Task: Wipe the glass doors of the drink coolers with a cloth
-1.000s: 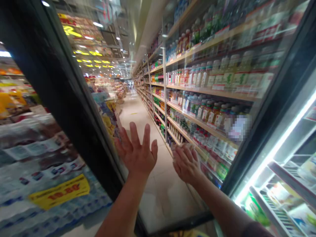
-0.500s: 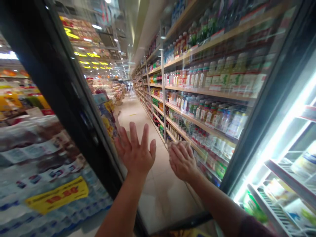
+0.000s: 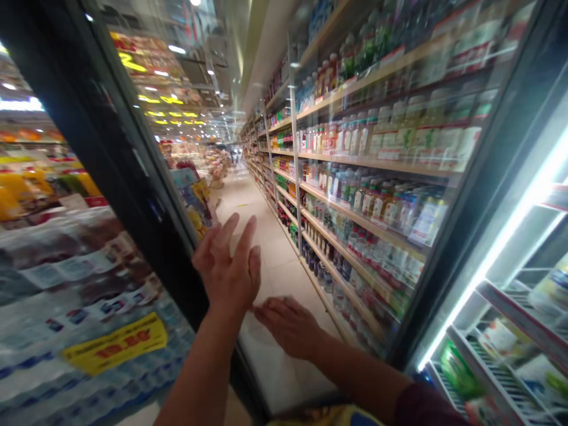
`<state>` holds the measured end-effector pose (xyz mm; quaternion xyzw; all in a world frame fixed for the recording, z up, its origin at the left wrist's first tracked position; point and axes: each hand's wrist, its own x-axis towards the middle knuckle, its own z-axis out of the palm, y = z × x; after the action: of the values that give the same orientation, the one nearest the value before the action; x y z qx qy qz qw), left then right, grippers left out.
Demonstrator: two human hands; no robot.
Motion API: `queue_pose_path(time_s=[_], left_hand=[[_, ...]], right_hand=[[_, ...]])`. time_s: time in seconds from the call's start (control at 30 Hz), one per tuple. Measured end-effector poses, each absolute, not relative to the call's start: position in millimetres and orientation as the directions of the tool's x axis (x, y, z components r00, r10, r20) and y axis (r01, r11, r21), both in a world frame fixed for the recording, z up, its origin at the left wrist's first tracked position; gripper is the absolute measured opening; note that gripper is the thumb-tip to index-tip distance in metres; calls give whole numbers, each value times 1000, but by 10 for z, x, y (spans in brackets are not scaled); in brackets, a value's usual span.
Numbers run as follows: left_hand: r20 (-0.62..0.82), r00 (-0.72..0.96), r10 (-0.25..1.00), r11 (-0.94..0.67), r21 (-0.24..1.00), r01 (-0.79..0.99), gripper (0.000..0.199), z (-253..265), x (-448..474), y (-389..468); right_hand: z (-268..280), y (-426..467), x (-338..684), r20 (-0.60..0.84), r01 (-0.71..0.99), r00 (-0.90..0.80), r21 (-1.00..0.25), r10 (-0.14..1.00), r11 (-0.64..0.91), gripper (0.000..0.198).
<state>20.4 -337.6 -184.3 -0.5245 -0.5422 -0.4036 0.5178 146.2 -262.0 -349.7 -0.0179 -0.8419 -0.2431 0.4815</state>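
Note:
A glass door (image 3: 284, 378) in a dark frame (image 3: 146, 195) stands before me. My left hand (image 3: 231, 266) is at its inner side near the left frame edge, fingers apart and a little bent, holding nothing. Lower and to the right, my right hand (image 3: 290, 325) lies flat against the glass, fingers together and pointing left. A pale cloth showed under this hand a moment ago; now the palm covers it. The right fingertips are close below my left wrist.
Through the glass I see shelves of bottled drinks (image 3: 368, 195) and an aisle floor (image 3: 248, 195). Shrink-wrapped bottle packs with a yellow price sign (image 3: 118, 343) stand at left. A lit fridge with wire shelves (image 3: 501, 343) is close at right.
My right hand has slid down and left across the glass, out of its spot near the shelves. My left hand has shifted slightly left, its fingers more bent.

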Motion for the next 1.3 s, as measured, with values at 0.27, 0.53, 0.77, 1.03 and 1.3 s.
queue_pose_path(time_s=[0.27,0.53,0.77,1.03,1.3], left_hand=[[982,84,172,93,-101,991,44,-1728,235,-3524],[971,110,213,236,-161,958,71,-1976,153,-3335],[963,102,248,228,-161,960,71,-2071,105,-3254],[971,96,219,222,-146,964,70,-2076,154,-3252],[971,101,216,226,-151,962,71,-2084,173,-3304]], right_hand=[[-3268,-2675,1108,826,240,-551,291,-117,926,45],[-3643,-2714,1255,693,90,-656,464,-298,881,50],[-3291,-2366,1665,897,418,-432,294,-96,859,50],[-3305,-2092,2209,940,574,-342,202,8,794,55],[-2875,-2006,2286,977,690,-97,-71,190,720,71]])
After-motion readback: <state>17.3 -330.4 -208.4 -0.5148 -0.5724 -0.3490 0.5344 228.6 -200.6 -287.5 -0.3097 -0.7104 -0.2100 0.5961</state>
